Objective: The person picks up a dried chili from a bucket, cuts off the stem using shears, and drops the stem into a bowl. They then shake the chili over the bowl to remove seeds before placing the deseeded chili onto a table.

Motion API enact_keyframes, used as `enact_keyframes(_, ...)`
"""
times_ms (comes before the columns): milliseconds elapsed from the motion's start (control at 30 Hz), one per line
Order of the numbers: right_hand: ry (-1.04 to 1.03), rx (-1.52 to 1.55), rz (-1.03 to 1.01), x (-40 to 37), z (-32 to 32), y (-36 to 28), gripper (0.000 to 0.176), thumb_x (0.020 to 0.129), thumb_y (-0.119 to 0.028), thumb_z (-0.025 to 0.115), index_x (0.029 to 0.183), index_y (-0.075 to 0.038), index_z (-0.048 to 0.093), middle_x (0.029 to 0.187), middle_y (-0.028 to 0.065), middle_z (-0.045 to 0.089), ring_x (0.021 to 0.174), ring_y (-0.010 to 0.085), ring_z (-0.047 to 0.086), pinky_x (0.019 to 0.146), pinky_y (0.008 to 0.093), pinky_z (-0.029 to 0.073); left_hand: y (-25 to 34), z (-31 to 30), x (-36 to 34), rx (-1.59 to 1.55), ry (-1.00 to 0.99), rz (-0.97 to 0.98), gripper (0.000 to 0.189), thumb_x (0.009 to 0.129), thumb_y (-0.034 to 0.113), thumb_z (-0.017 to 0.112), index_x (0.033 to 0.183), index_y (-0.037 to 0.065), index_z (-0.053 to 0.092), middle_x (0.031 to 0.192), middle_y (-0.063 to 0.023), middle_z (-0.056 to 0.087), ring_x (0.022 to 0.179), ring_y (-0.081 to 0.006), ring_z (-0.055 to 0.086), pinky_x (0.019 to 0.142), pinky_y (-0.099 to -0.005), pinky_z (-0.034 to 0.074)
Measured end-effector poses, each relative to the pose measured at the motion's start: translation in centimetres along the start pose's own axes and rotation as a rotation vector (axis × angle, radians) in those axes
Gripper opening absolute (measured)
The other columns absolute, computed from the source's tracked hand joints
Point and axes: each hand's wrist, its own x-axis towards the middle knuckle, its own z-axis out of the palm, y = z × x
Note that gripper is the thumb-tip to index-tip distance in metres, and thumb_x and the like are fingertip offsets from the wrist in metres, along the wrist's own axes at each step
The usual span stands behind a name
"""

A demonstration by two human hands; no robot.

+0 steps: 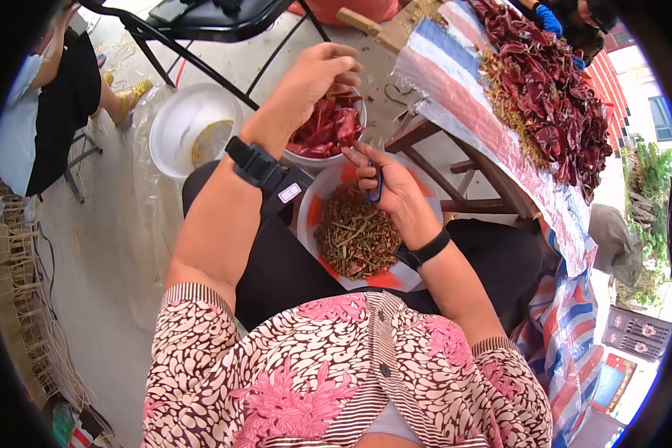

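Note:
My left hand [325,73] hovers over a white bowl [361,119] of dried red chili peppers [328,128]. Its fingers are bent and apart, and I see nothing held in them. Closer to me, my right hand [387,179] is closed around blue-handled scissors [376,185]; their blades cannot be made out. Below that hand, between my knees, a red-and-white basin [310,246] contains cut chili stems and bits [355,231].
To the left, a white basin [173,134] stands on the floor by a black folding chair [201,22]. Striped woven sheeting [463,89] covers a wooden table at right, with a heap of dried chilies [549,97]. Another person [67,97] sits at far left; a blue glove [549,20] shows beyond the heap.

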Motion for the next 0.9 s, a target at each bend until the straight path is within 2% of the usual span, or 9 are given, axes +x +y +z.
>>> enact_keyframes(167,0.042,-0.051,0.046,-0.9,-4.7,1.2,0.021,0.094,-0.018,0.054,0.113,-0.010,0.052,0.104,0.0021,0.062,0.056,0.0038,0.041,0.042,0.0168,0.033,-0.1,-1.3,0.8,-0.025,0.197,0.024,0.026,0.093,0.015,0.054,0.115,0.003,0.056,0.102,-0.0045,0.063,0.083,-0.0112,0.060,0.073,-0.0237,0.047)
enact_keyframes(300,0.148,-0.147,0.006,-5.7,-5.3,1.9,0.017,0.092,-0.014,0.055,0.109,-0.010,0.055,0.096,0.0031,0.062,0.055,0.0044,0.042,0.042,0.0172,0.033,-0.6,-0.9,1.3,-0.013,0.175,0.011,0.025,0.092,0.017,0.055,0.114,0.004,0.057,0.100,-0.0033,0.062,0.080,-0.0106,0.060,0.071,-0.0237,0.047)
enact_keyframes(400,0.222,-0.514,-0.325,-11.5,-3.7,-1.8,0.020,0.089,-0.014,0.059,0.108,-0.008,0.056,0.087,0.0023,0.061,0.054,0.0053,0.043,0.043,0.0210,0.031,-0.7,-0.4,1.5,0.057,0.176,-0.022,0.025,0.092,0.018,0.056,0.113,0.004,0.057,0.095,-0.0028,0.061,0.078,-0.0093,0.058,0.070,-0.0236,0.046)
enact_keyframes(533,0.694,-0.782,-0.766,-15.2,-4.8,-9.5,0.024,0.086,-0.019,0.065,0.107,-0.009,0.059,0.073,-0.0053,0.053,0.050,0.0025,0.037,0.043,0.0197,0.030,-1.0,0.2,1.6,0.137,0.103,0.031,0.020,0.091,0.013,0.056,0.108,0.004,0.059,0.087,-0.0016,0.062,0.076,-0.0082,0.057,0.069,-0.0218,0.045)
enact_keyframes(567,0.739,-0.851,-1.131,-14.6,-7.3,-11.6,0.023,0.085,-0.016,0.065,0.105,-0.007,0.061,0.073,-0.0038,0.053,0.056,0.0058,0.044,0.049,0.0216,0.036,-1.1,0.7,1.5,0.167,0.067,0.063,0.019,0.091,0.015,0.057,0.107,0.004,0.059,0.087,-0.0016,0.062,0.077,-0.0081,0.057,0.070,-0.0217,0.044)
enact_keyframes(633,1.004,-1.069,-1.159,-16.6,-10.1,-16.8,0.022,0.083,-0.012,0.065,0.102,-0.001,0.061,0.091,0.0046,0.063,0.086,0.0144,0.058,0.082,0.0295,0.045,-0.2,2.7,0.6,0.204,0.054,0.128,0.015,0.091,0.013,0.058,0.104,0.004,0.059,0.086,-0.0008,0.062,0.077,-0.0082,0.057,0.073,-0.0210,0.045)
enact_keyframes(733,1.107,-0.917,-1.171,-17.6,-11.9,-22.7,0.028,0.081,-0.015,0.069,0.101,0.001,0.060,0.089,0.0083,0.064,0.080,0.0157,0.060,0.073,0.0284,0.048,-0.5,2.9,1.0,0.160,-0.183,-0.038,0.019,0.089,0.007,0.058,0.108,0.004,0.057,0.092,-0.0032,0.062,0.084,-0.0089,0.057,0.078,-0.0220,0.045)
enact_keyframes(800,1.170,-0.761,-1.201,-17.0,-13.4,-25.9,0.024,0.079,-0.016,0.069,0.097,-0.001,0.064,0.081,0.0083,0.064,0.067,0.0158,0.058,0.059,0.0300,0.047,-0.4,3.7,0.7,0.243,-0.306,-0.026,0.027,0.087,0.004,0.057,0.114,0.001,0.056,0.097,-0.0055,0.061,0.085,-0.0098,0.056,0.080,-0.0236,0.046)
enact_keyframes(900,1.157,-0.724,-0.887,-16.5,-13.7,-29.2,0.021,0.078,-0.014,0.068,0.095,-0.002,0.065,0.078,0.0097,0.064,0.060,0.0164,0.058,0.048,0.0286,0.044,0.4,5.3,-0.3,0.320,-0.411,-0.015,0.030,0.087,0.006,0.058,0.115,-0.003,0.057,0.097,-0.0061,0.062,0.083,-0.0106,0.057,0.081,-0.0246,0.047)
